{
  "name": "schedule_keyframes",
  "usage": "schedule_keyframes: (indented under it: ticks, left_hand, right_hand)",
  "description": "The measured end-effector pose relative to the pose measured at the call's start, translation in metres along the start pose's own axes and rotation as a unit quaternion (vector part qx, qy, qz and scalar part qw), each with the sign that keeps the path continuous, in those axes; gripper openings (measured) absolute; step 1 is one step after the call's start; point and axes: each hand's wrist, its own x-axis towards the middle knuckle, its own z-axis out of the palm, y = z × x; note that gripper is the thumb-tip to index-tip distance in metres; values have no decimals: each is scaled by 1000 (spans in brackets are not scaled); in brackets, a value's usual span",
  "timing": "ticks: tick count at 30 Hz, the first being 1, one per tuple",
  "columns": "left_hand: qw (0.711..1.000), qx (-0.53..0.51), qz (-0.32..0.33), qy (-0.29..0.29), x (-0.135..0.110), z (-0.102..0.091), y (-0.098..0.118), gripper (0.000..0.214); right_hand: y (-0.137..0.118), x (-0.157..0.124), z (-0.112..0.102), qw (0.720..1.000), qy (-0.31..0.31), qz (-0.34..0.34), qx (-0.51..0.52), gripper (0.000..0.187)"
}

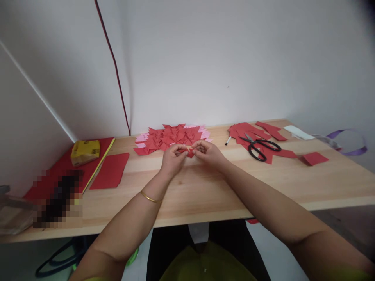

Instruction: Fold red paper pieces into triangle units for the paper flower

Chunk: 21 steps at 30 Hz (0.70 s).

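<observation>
My left hand (172, 158) and my right hand (207, 153) meet over the middle of the wooden table (205, 195), fingers pinched together on a small folded red paper piece (188, 150) held between them. Just behind the hands lies a flat spread of folded red and pink paper triangles (172, 137). A thin gold bangle (150, 198) circles my left wrist.
Black scissors (260, 147) lie on red paper scraps (254, 134) at the right, with a pen (227, 140) beside them and a red square (315, 158) further right. A red sheet (110, 170), a yellow packet (85, 152) and a yellow ruler (98, 166) sit at the left. Purple ribbon (348, 150) hangs off the far right.
</observation>
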Motion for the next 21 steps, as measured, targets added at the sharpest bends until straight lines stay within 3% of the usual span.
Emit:
schedule_keyframes:
  ticks: [4,8,12,17,21]
  left_hand:
    - [1000,-3,-22,21,1,-1,-1,25]
    - [1000,2,-28,12,2,-1,-4,24]
    - [997,-35,-71,22,3,1,-7,26]
    - [991,-92,-81,47,3,3,-9,27]
    - [979,-163,-120,15,2,6,-10,29]
  right_hand:
    - [-1,-1,0,1000,-16,14,-15,22]
    - [2,0,-3,1000,-10,20,-6,21]
    - [5,2,-5,1000,-5,3,16,24]
    - [8,2,-3,1000,8,-19,20,22]
    - [9,2,-1,999,10,-25,18,19]
